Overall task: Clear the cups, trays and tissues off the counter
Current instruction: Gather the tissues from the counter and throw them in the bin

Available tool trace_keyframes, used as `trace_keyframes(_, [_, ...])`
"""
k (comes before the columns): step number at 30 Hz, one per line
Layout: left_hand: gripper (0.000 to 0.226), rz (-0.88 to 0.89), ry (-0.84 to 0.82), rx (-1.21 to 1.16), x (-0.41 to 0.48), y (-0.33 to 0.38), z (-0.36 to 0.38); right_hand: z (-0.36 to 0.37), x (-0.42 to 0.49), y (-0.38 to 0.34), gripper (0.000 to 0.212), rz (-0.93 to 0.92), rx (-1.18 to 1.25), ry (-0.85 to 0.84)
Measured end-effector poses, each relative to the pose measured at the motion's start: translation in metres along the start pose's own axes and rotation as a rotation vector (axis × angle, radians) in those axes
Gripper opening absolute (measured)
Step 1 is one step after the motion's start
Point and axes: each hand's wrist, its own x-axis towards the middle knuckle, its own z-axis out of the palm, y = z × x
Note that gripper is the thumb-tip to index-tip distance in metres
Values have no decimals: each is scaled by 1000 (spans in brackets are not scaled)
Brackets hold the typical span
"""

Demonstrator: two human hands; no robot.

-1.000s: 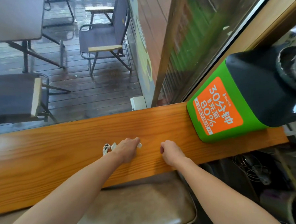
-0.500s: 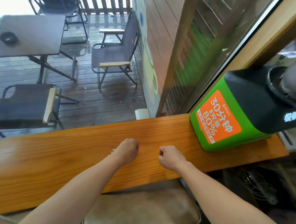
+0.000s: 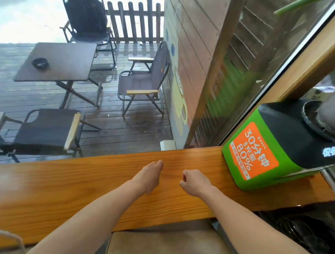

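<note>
The wooden counter runs across the view in front of a window. My left hand rests on it near the middle, back up and fingers curled under. The crumpled white tissue seen under that hand earlier does not show now; no tissue lies on the wood around it. My right hand sits a short way to the right, curled into a loose fist with the thumb tucked in and nothing visible in it. No cups or trays are in view.
A green and black box with an orange label stands on the counter's right end, close to my right hand. A brown padded stool sits below the counter's near edge. Beyond the glass is a wet deck with chairs and a table.
My left hand closed over the white tissue, which dropped out of sight. Both hands barely shifted on the counter. My head tilted up, showing more of the deck.
</note>
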Motion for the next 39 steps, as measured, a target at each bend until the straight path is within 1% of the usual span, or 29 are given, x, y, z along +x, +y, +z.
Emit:
trace_keyframes(3, [49, -3, -25, 2, -1, -4, -2, -3, 2, -5, 14, -10, -15, -4])
trace_keyframes(5, [49, -4, -26, 9, -2, -11, -1, -2, 3, -6, 14, -14, -20, -16])
trace_keyframes(6, [44, -8, -28, 2, -4, -14, -2, -1, 4, -6, 14, -17, -18, -26])
trace_keyframes(8, [23, -12, -46, -10, -6, -18, -5, 0, 5, -6, 13, -25, -22, -49])
trace_keyframes(9, [16, -12, -55, -6, -8, -20, -7, 0, 5, -6, 13, -28, -26, -58])
trace_keyframes(12, [27, -31, -80, 53, -13, -28, -11, 2, 9, -10, 13, -25, -23, -82])
trace_keyframes(14, [31, -57, -56, 94, -16, -34, -10, 4, 12, -15, 17, -26, -22, -102])
trace_keyframes(18, [31, -114, 6, 115, -19, -48, -9, 11, 21, -28, 33, -56, -30, -137])
trace_keyframes(22, [32, -162, 27, 126, -23, -70, 2, 25, 30, -43, 45, -98, -10, -170])
trace_keyframes(24, [40, -186, 32, 113, -24, -83, 12, 35, 35, -49, 48, -123, -11, -172])
trace_keyframes(28, [66, -205, 39, 84, -25, -100, 36, 58, 43, -57, 52, -160, -22, -167])
trace_keyframes(30, [72, -207, 56, 53, -22, -107, 48, 71, 48, -62, 55, -180, -22, -164])
trace_keyframes(34, [62, -200, 65, -15, -12, -118, 71, 93, 62, -68, 53, -182, -21, -125])
trace_keyframes(37, [49, -194, 35, -25, -8, -124, 82, 105, 68, -72, 45, -201, -35, -107])
trace_keyframes(39, [39, -201, 6, -47, -8, -126, 88, 112, 69, -73, 37, -207, -54, -126])
